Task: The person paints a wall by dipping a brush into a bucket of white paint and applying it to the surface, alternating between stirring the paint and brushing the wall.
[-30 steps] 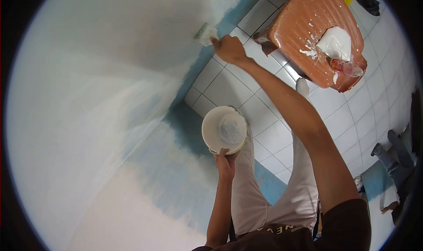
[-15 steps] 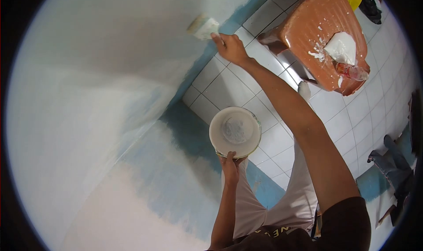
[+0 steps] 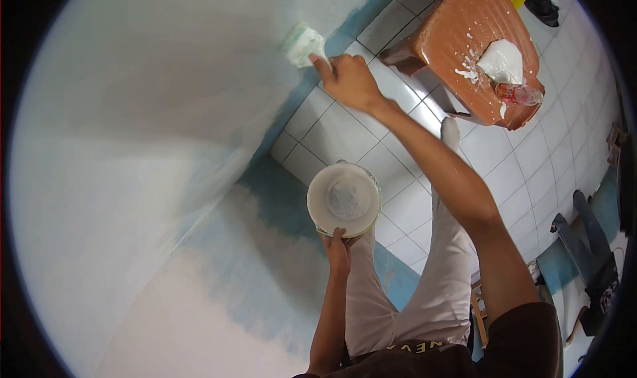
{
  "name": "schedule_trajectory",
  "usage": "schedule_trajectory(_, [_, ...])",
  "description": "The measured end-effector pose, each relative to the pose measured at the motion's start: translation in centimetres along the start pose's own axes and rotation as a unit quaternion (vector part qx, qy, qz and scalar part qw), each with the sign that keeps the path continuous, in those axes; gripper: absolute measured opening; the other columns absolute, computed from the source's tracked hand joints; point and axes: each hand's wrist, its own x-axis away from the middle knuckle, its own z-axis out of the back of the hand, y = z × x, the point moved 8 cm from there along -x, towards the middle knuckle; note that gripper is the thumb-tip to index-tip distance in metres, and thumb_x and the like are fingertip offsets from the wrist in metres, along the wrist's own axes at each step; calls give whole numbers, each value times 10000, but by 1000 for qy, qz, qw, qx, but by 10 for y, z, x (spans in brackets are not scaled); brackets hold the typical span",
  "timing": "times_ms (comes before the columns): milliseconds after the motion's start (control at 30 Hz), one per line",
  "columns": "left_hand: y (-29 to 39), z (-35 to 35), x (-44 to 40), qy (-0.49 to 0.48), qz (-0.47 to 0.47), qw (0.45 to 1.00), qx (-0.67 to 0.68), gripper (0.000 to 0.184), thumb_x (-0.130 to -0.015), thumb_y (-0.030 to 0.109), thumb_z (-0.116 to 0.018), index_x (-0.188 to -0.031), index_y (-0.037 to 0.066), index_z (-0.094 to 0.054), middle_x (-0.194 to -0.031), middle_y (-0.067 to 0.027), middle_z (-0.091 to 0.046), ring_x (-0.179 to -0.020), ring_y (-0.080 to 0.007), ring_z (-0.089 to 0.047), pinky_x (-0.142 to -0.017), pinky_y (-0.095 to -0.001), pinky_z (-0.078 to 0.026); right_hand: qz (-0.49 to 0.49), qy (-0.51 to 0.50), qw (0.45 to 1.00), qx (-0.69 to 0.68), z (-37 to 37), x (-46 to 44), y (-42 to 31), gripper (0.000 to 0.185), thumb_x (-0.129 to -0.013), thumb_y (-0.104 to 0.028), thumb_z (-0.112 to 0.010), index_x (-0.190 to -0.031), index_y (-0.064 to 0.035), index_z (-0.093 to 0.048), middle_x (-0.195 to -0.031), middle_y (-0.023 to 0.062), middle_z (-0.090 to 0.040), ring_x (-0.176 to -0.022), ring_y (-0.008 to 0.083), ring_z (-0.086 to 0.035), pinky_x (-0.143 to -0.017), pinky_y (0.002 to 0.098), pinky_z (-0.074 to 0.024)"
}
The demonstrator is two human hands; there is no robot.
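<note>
A wide brush [image 3: 305, 45] with white paint on it is gripped in my right hand [image 3: 350, 80], its bristles against the pale painted wall [image 3: 199, 66], just above the blue strip along the wall's lower edge. My left hand [image 3: 338, 248] holds a white bucket [image 3: 320, 212] by its near rim, thumb on the edge and fingers underneath. Inside the bucket, a little whitish paint shows at the bottom. The bucket is over the tiled floor, in front of my legs.
At the upper right stands a brown plastic stool [image 3: 451, 39], spattered with white; a white paint-covered bag [image 3: 502, 61] and a clear bottle with a red label [image 3: 521, 94] lie on it. Another person's legs [image 3: 587, 228] show at the right. White tiles [image 3: 338, 132] cover the floor.
The brush has shifted a little on the wall and its angle has changed. The bucket moved right, then back left. The other person's legs have changed position slightly.
</note>
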Motion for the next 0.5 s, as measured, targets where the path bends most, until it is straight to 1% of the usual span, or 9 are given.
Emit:
schedule_trajectory(67, [6,-7,6,-14,2,1000,26,635,-851,-1,-553,-1442,48,-328,-1351,-170,-485,-1146,-314,-622,-864,-448,-646,30,-18,998,-60,18,20,-42,585,-1013,-403,-567,-621,31,-597,-447,166,-480,-399,284,-468,-496,415,-409])
schedule_trajectory(100, [7,-10,5,-11,-2,999,31,635,-851,-1,-553,-1442,48,-328,-1351,-170,-485,-1146,-314,-622,-864,-448,-646,36,-23,997,-61,13,16,-43,585,-1013,-403,-567,-621,31,-597,-447,166,-480,-399,284,-468,-496,415,-409])
schedule_trajectory(167, [3,-4,5,10,15,1000,18,613,-852,5,-557,-1425,30,-340,-1341,-171,-494,-1136,-316,-631,-861,-444,-646,77,20,991,-110,-3,10,-30,509,-1005,-436,-547,-782,-5,-698,-505,208,-531,-470,377,-551,-533,445,-447])
schedule_trajectory(200, [1,-2,7,13,13,1000,18,613,-852,5,-557,-1425,30,-340,-1341,-171,-494,-1136,-316,-631,-861,-444,-646,38,-13,996,-85,-17,0,-9,506,-1019,-469,-505,-903,-30,-730,-595,208,-602,-583,396,-619,-621,464,-494])
schedule_trajectory(233, [-2,-2,8,4,22,999,33,606,-852,6,-559,-1418,24,-345,-1331,-170,-500,-1133,-312,-633,-860,-439,-647,41,-14,995,-88,-34,-12,17,506,-1019,-469,-505,-903,-30,-730,-595,208,-602,-583,396,-619,-621,464,-494])
schedule_trajectory(300, [-5,-6,10,-3,26,999,45,598,-852,6,-562,-1411,19,-350,-1320,-170,-506,-1130,-309,-635,-859,-435,-647,-24,-48,999,-12,-79,-34,88,561,-1024,-529,-437,-1037,-52,-732,-778,218,-689,-768,411,-673,-769,485,-524])
schedule_trajectory(333, [-6,-5,13,15,32,998,46,591,-853,8,-565,-1407,12,-356,-1308,-170,-516,-1124,-304,-639,-857,-430,-648,-24,-46,998,-18,-89,-40,107,561,-1024,-529,-437,-1037,-52,-732,-778,218,-689,-768,411,-673,-769,485,-524])
schedule_trajectory(400, [-9,2,10,42,41,997,49,585,-855,10,-568,-1402,6,-361,-1295,-170,-527,-1118,-298,-643,-855,-425,-649,-81,-60,993,66,-107,-43,153,633,-1016,-581,-382,-1099,-53,-721,-952,220,-720,-920,422,-676,-900,496,-513])
schedule_trajectory(500, [-19,8,7,44,51,997,41,565,-858,10,-565,-1388,-8,-370,-1282,-170,-536,-1106,-291,-648,-850,-410,-654,-191,-122,965,131,-115,-43,201,644,-1014,-557,-388,-1041,-15,-734,-1008,256,-714,-993,435,-680,-904,499,-529])
